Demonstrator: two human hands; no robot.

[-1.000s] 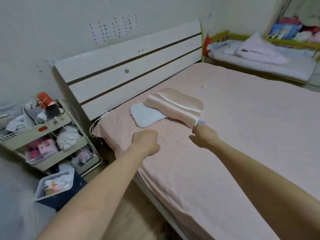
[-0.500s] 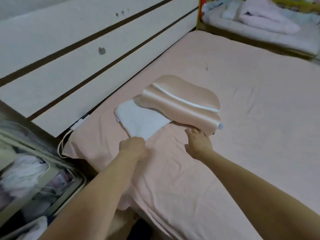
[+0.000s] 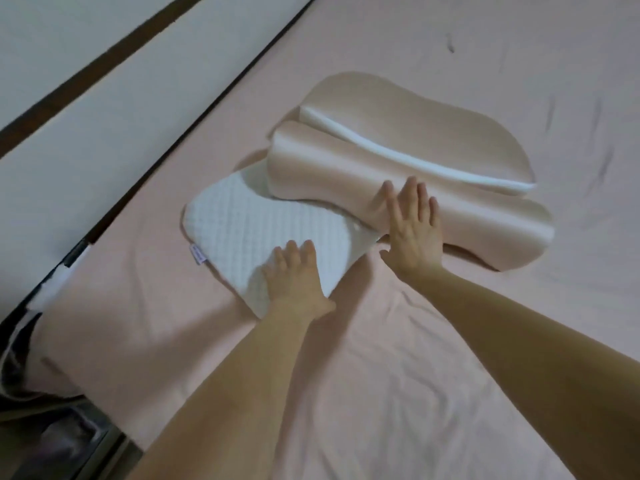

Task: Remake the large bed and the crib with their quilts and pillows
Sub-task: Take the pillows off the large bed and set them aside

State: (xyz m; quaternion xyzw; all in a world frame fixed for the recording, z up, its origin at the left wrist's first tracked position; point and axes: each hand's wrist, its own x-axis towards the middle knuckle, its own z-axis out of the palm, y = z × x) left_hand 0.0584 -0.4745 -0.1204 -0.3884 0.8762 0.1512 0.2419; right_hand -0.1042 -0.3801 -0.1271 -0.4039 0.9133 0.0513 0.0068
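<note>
The main risk here is judged to be the two pillows shifting out of line with each other. The beige pillow [image 3: 398, 174] lies partly over one end of the white pillow [image 3: 256, 230], so a push on either could drag the other along, skew both against the headboard [image 3: 114, 109], or leave them stacked unevenly. The beige one is a contoured shape with a raised ridge and a pale strip along its top; pressing on the near ridge alone may tip or roll it rather than slide it flat. The pink sheet [image 3: 398, 375] already shows wrinkles just below the pillows, and a sliding push over it would likely bunch it further toward the head of the bed.

Both arms reach forward from the lower edge of the view toward the head end of the bed. The left hand [image 3: 294, 275] lies palm down on the near corner of the white pillow, fingers straight and close together, gripping nothing. The right hand [image 3: 414, 230] lies flat as well, fingers spread and extended, its fingertips on the near ridge of the beige pillow and its heel over the spot where the two pillows meet the sheet. Neither hand curls around anything.

The pillows sit near the headboard on the large bed, the white one closer to the bed's left edge. No quilt and no crib are visible in this view.
</note>
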